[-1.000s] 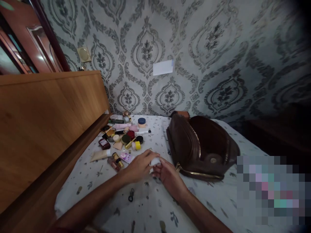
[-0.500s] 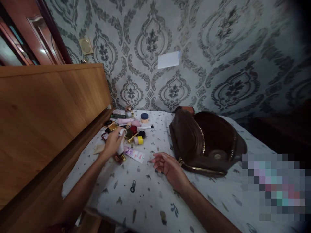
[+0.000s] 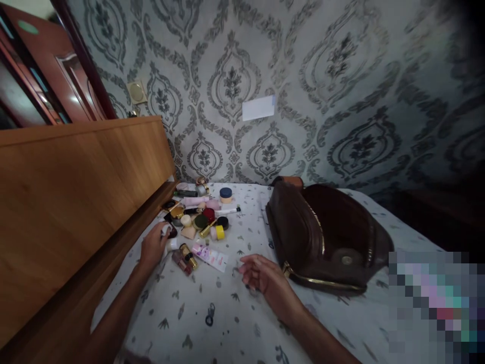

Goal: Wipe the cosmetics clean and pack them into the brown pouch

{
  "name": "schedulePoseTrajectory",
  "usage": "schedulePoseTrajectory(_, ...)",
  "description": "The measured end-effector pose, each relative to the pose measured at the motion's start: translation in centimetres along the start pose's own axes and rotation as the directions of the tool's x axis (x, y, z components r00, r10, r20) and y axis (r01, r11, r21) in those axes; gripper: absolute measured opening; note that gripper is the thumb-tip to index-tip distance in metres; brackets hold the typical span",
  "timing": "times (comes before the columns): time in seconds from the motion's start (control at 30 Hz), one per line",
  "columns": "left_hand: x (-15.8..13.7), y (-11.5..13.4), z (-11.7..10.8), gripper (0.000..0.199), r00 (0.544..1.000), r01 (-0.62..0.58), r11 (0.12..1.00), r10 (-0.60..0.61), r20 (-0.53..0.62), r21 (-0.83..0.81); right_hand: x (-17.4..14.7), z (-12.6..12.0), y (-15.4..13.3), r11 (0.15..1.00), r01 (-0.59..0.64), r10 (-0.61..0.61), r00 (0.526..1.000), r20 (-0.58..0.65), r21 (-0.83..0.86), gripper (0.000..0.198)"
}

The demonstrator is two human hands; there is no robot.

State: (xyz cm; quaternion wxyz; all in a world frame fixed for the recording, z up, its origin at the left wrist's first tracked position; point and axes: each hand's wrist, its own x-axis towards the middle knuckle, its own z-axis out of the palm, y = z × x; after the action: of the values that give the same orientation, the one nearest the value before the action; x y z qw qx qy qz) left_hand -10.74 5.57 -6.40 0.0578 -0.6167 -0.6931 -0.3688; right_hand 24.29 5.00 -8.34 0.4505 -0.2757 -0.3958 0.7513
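My left hand (image 3: 152,246) is at the left side of a group of cosmetics, its fingers closing on a small dark case with a white label (image 3: 172,231), partly hidden by them. Beside the fingertips lies a white tube (image 3: 173,245). Close by are a gold-capped bottle (image 3: 188,256), a reddish-brown lip gloss tube (image 3: 182,263) and a white and purple squeeze tube (image 3: 210,257). My right hand (image 3: 267,280) hovers over the patterned sheet with loosely bent fingers, holding nothing. To its right sits a brown leather bag (image 3: 299,237), unzipped and gaping.
Several jars, including a yellow-lidded jar (image 3: 217,232) and a blue-lidded jar (image 3: 226,195), stand toward the back. A wooden panel (image 3: 83,192) rises along the left edge. Behind is a patterned wall (image 3: 235,151). A blurred patch (image 3: 428,303) covers something at right.
My left hand has moved left, leaving the white tube on the sheet and reaching the dark case. My right hand stays nearly still. The view has tilted up slightly.
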Motion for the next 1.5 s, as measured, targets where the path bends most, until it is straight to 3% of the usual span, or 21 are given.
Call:
schedulePoseTrajectory(0.23, 0.5, 0.4, 0.8, 0.03, 0.999, -0.046, 0.999, 0.046, 0.025, -0.002, 0.0, 0.0, 0.1, 1.0, -0.008, 0.008, 1.0, 0.002, -0.002, 0.038)
schedulePoseTrajectory(0.47, 1.5, 0.5, 0.4, 0.034, 1.0, -0.01, 1.0, 0.01, -0.017, -0.009, 0.0, -0.1, 0.0, 1.0, -0.019, 0.019, 1.0, 0.006, 0.007, 0.038)
schedulePoseTrajectory(0.57, 3.6, 0.9, 0.1, 0.036, 0.999, -0.025, 1.0, 0.025, -0.021, -0.003, 0.1, -0.1, 0.1, 1.0, -0.018, 0.018, 1.0, 0.006, 0.012, 0.037)
schedulePoseTrajectory(0.7, 9.1, 1.6, 0.8, 0.033, 0.997, -0.075, 0.997, 0.074, 0.014, 0.028, 0.3, -0.1, 0.2, 0.999, -0.02, 0.02, 1.0, -0.002, 0.027, 0.038)
schedulePoseTrajectory(0.87, 17.1, 2.3, 4.6, 0.024, 0.996, -0.068, 0.991, 0.06, 0.073, 0.113, 0.3, -0.3, 0.1, 0.998, -0.026, 0.026, 1.0, 0.001, 0.057, 0.042)
schedulePoseTrajectory(1.0, 21.2, 2.5, 8.7, 0.024, 0.991, -0.035, 0.981, 0.01, 0.133, 0.192, 0.4, -0.5, 0.0, 0.995, -0.052, 0.053, 0.998, -0.014, 0.084, 0.043)
schedulePoseTrajectory(1.13, 23.7, 2.7, 11.9, 0.03, 0.979, -0.03, 0.967, -0.023, 0.201, 0.255, 0.7, -0.8, 0.2, 0.992, -0.043, 0.043, 0.999, 0.007, 0.118, 0.045)
schedulePoseTrajectory(1.33, 27.0, 3.2, 14.7, 0.033, 0.956, -0.064, 0.952, -0.028, 0.293, 0.3, 1.4, -2.1, 1.9, 0.982, -0.044, 0.033, 0.997, 0.065, 0.182, 0.039)
schedulePoseTrajectory(1.5, 26.7, 3.4, 17.3, 0.037, 0.882, -0.186, 0.944, 0.038, 0.469, 0.273, 1.9, -2.8, 3.1, 0.966, -0.042, 0.017, 0.995, 0.097, 0.254, 0.038)
